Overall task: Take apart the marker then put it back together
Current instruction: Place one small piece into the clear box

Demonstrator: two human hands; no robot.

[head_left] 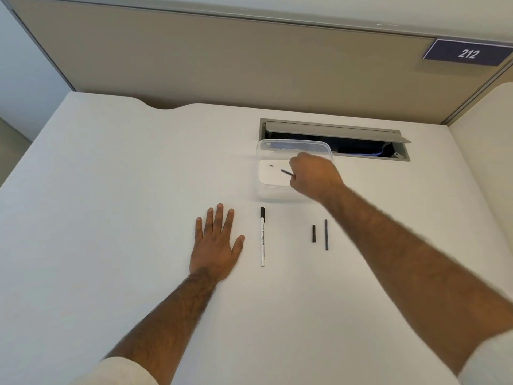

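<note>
A white marker body [262, 240] with a black cap lies lengthwise on the white desk. My left hand [215, 243] rests flat, fingers spread, just left of it and holds nothing. Right of the marker lie two black parts: a short piece [314, 233] and a longer thin rod [326, 234]. My right hand [313, 176] is closed over a clear plastic container [265, 173], pinching a thin dark piece [286, 172] that sticks out to the left. A tiny bit [271, 165] lies inside the container.
An open cable hatch [333, 134] is set in the white desk [111, 204] behind the container. A beige partition with a "212" sign [467, 53] stands at the back. The desk's far edge has a curved notch at the left.
</note>
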